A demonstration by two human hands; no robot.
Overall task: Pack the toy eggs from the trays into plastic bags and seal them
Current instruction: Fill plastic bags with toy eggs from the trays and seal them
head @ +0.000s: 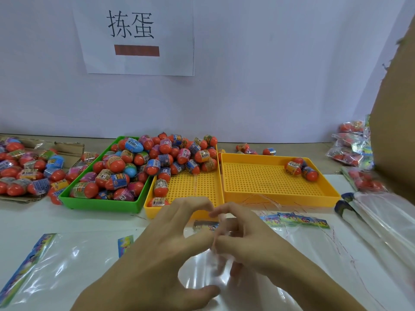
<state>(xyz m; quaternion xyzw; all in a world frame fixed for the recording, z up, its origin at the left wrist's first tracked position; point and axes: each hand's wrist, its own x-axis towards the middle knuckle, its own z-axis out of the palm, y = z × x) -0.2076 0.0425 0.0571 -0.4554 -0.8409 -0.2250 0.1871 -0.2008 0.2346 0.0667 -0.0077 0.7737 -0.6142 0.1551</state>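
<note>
My left hand (161, 250) and my right hand (253, 241) meet over the white table, both pinching the edge of a clear plastic bag (202, 265) with a colourful header. Behind them, orange toy eggs (157, 158) with printed wraps are heaped in a green tray (101, 204) and in the middle yellow tray (193, 187). The right yellow tray (269, 182) holds two eggs (301, 168) in its far corner.
More flat bags lie at the left (45, 265) and in a stack at the right (386, 216). Filled bags (352, 144) pile at the far right beside a cardboard wall (395, 108). Loose eggs on cardboard (24, 169) sit at the far left.
</note>
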